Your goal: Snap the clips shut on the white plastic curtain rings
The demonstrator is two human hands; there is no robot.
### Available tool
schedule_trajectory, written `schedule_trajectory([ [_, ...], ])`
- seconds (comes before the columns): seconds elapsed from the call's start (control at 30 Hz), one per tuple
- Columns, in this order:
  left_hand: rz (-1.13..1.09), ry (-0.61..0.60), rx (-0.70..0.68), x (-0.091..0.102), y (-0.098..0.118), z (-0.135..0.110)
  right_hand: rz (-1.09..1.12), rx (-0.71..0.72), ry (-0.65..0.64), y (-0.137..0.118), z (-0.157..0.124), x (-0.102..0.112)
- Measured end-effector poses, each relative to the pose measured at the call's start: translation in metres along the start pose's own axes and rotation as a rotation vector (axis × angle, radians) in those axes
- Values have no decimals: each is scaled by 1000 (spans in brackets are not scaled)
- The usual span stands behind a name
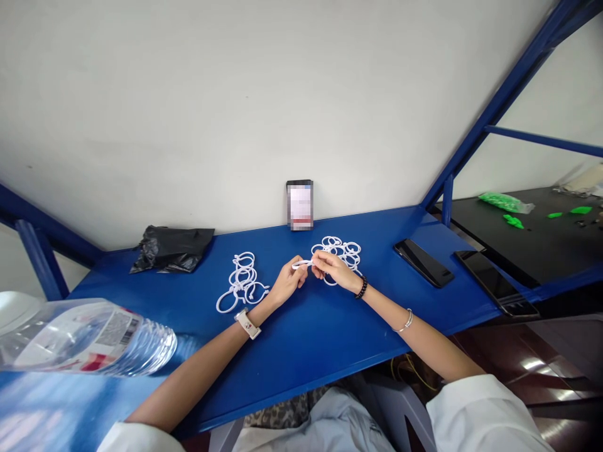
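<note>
Both hands meet above the middle of the blue table, with a white plastic ring (302, 265) between them, seen nearly edge-on. My left hand (288, 281) pinches the ring's left side. At its other end, the fingertips of my right hand (333, 267) are closed on the same ring; exactly how they grip it is hidden. A group of similar white rings (244, 275), with small knobs at their ends, lies left of my left hand. Behind and partly under my right hand lies another pile of white rings (351, 247).
A phone (300, 206) with a blurred screen leans against the wall. A black plastic bag (173, 248) lies back left, and a large clear bottle (94, 336) lies front left. Two dark phones (423, 262) rest at right. Beyond the blue frame, green pieces (513, 221) lie on a black surface.
</note>
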State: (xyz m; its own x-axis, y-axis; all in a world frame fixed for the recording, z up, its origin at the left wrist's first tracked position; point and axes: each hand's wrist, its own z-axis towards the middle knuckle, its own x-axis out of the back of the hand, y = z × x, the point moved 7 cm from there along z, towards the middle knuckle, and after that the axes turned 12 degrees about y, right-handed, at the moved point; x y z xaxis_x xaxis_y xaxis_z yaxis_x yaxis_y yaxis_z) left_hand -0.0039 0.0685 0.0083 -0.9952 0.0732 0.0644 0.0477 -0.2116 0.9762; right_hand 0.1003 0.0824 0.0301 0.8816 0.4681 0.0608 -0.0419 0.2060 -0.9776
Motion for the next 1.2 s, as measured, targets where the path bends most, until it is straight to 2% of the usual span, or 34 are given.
schedule_trajectory([
  [0.17,2,7,13,0,0,0,-5,-29,8,3,1,1],
  [0.33,9,-18,16,-2,0,-2,-35,-37,84,-4,-2,-1],
  [0.5,38,-9,17,-2,-1,-2,-285,56,212,-13,-3,6],
  [0.63,61,-25,12,-4,1,-3,-448,123,311,-18,0,22],
  [0.73,136,-45,-33,-6,5,-5,-678,190,406,-25,1,37],
  [0.8,291,-48,-101,-7,9,-6,-881,238,450,-30,2,45],
  [0.87,552,-27,-193,-7,16,-6,-1038,258,473,-33,2,51],
  [1.0,1154,116,-320,3,32,-1,-1156,252,506,-34,3,58],
  [1.1,1431,311,-304,28,39,5,-1156,264,504,-34,2,56],
  [1.2,1534,539,-227,66,34,10,-1146,289,481,-35,2,51],
])
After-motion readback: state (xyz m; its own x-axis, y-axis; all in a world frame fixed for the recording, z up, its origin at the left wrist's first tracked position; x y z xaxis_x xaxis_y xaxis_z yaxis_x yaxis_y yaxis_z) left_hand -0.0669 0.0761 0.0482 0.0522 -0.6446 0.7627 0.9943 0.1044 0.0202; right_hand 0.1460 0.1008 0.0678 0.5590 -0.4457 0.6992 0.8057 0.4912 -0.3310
